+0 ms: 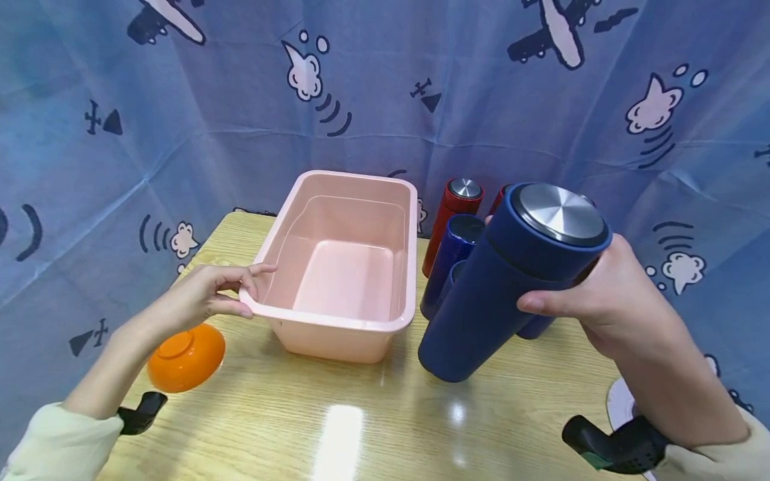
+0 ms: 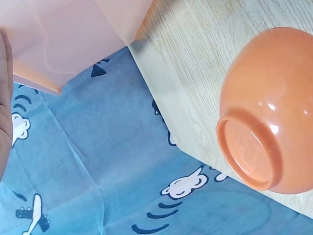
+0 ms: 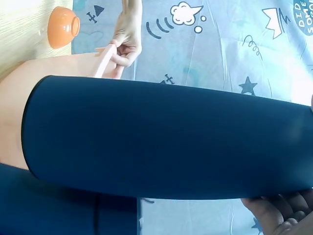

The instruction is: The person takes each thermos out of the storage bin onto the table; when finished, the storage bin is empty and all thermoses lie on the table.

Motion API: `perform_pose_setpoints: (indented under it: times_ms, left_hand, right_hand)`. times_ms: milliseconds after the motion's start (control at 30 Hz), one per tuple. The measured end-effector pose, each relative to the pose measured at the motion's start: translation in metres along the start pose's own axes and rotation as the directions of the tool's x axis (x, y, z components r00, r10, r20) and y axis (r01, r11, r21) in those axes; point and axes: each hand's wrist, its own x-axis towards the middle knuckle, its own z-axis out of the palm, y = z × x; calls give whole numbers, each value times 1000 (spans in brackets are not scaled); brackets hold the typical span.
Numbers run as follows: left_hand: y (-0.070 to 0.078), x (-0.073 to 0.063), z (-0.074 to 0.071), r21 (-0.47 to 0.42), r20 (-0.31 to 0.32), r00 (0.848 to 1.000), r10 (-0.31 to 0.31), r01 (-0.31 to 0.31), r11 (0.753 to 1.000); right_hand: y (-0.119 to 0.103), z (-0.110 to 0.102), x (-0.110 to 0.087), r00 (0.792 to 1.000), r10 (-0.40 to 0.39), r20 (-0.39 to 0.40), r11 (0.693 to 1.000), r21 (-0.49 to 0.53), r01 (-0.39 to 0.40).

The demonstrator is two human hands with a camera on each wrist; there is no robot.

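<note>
My left hand (image 1: 224, 294) pinches the near left corner of a pink plastic tub (image 1: 339, 319), thumb outside and fingers over the rim. Nothing lies inside the tub. With my right hand (image 1: 601, 294) I grip a large navy blue thermos (image 1: 481, 314) near its silver-topped lid. The thermos leans, its base pointing down and left beside the tub's right side. In the right wrist view the thermos (image 3: 161, 139) stretches across the picture, with the fingers (image 3: 266, 213) under its lid end.
Behind the held thermos stand a red thermos (image 1: 442, 224), a shiny blue one (image 1: 448, 260) and others partly hidden. An orange bowl (image 1: 186, 357) lies upside down by my left forearm. A white object (image 1: 619, 404) shows near my right wrist. A blue patterned curtain (image 1: 373, 87) hangs behind the table.
</note>
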Motion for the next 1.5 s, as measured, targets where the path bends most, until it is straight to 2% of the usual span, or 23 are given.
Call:
perform_pose_setpoints:
  times_ms: [133,233,400,667,867,1200,1500]
  left_hand:
    - [0,0,0,10,-7,1000,10,-10,1000]
    - [0,-1,0,7,-12,1000,15,-15,1000]
    - [1,-1,1,-2,-14,1000,24,-24,1000]
    - [4,-4,0,8,-19,1000,17,-17,1000]
    - [4,-7,-1,16,-17,1000,16,-15,1000]
    - [3,-7,0,0,-19,1000,15,-15,1000]
    - [3,-7,0,23,-37,999,38,-37,999]
  right_hand:
    - [6,-4,-14,1000,2,-27,1000,-2,-2]
    - [11,-6,-22,1000,7,-7,1000,-9,-7]
    - [20,-14,-37,997,72,1,994,-86,-72]
    - [34,-33,-61,981,175,-83,974,-133,-185]
    - [40,-44,-68,988,153,10,983,-102,-151]
    - [58,-70,-88,978,191,83,982,-25,-190]
    - [70,-87,-100,976,207,73,978,-51,-203]
